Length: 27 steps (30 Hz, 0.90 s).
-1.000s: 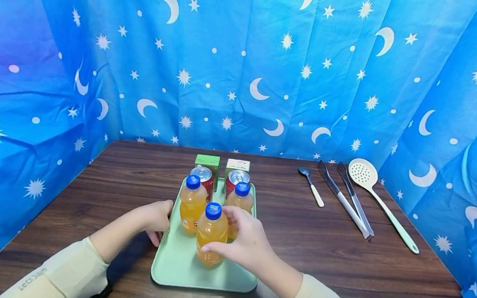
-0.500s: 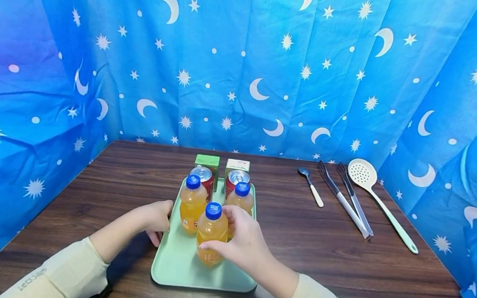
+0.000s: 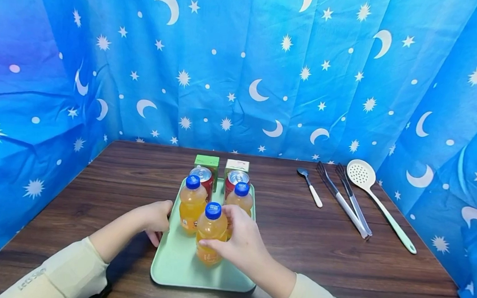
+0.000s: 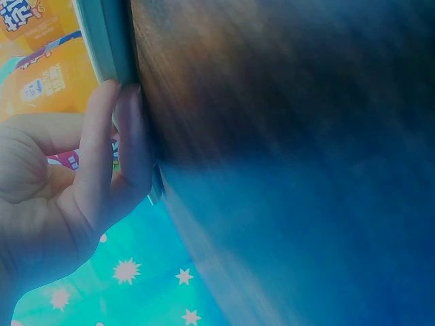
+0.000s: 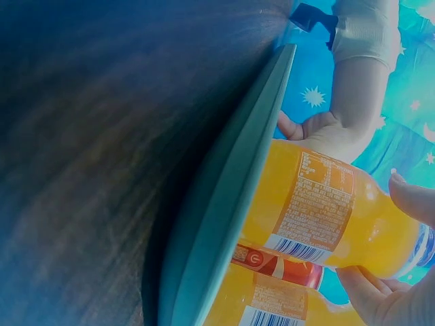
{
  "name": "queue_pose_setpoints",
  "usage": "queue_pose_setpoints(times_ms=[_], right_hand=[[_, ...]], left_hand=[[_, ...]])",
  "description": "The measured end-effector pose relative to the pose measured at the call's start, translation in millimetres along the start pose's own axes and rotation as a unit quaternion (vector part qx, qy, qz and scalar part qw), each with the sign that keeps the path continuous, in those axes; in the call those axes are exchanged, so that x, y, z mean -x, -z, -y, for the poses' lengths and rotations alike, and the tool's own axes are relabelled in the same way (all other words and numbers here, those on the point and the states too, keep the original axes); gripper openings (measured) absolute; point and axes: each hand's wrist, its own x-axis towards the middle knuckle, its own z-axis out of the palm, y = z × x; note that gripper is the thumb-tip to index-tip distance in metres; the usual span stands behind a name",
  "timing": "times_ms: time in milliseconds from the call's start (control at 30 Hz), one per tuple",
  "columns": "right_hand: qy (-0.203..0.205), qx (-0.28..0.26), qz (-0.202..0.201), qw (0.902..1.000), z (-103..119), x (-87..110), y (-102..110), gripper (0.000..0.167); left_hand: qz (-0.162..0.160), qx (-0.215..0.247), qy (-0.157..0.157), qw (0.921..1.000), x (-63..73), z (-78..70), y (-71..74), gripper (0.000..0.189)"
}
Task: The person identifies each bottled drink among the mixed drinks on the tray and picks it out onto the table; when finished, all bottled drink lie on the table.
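Observation:
A pale green tray [image 3: 184,270] lies on the table with drinks on it. My right hand [image 3: 246,242] holds the front orange-juice bottle [image 3: 209,230], thumb on one side and fingers on the other; the right wrist view shows them near the capped end of the bottle [image 5: 326,210]. Behind stand a left juice bottle [image 3: 192,206] and a right juice bottle [image 3: 241,200], the latter partly hidden by my hand. My left hand [image 3: 159,217] grips the tray's left edge; in the left wrist view its fingers [image 4: 132,149] press against the tray's rim [image 4: 109,41].
Two red cans, a left can [image 3: 202,174] and a right can [image 3: 238,177], stand behind the bottles. At the back are a green carton [image 3: 207,159] and a whitish carton [image 3: 237,164]. A spoon [image 3: 314,193], tongs [image 3: 344,207] and a skimmer [image 3: 384,207] lie on the right.
Very little differs. My right wrist and thumb have shifted slightly while the front bottle stays in place on the tray. The left hand has not visibly moved.

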Motion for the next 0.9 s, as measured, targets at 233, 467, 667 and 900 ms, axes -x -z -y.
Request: queue_pose_setpoints(times_ms=[233,467,667,900], right_hand=[[-0.001,0.004,-0.004,1.0000,1.3,-0.7,0.1,0.057],[0.003,-0.002,-0.008,1.0000,1.9,-0.2,-0.1,0.056],[-0.007,-0.009,-0.004,0.9999,1.7,-0.1,-0.2,0.055],[-0.011,-0.015,-0.004,0.9998,2.8,0.1,-0.6,0.055]], left_hand=[[0.000,-0.002,0.000,1.0000,-0.2,-0.4,1.3,0.035],[0.002,-0.002,0.001,1.0000,-0.4,0.2,0.6,0.035],[0.001,-0.001,0.001,1.0000,0.0,-0.9,0.5,0.035],[0.002,-0.008,0.002,1.0000,0.9,-1.6,0.7,0.034]])
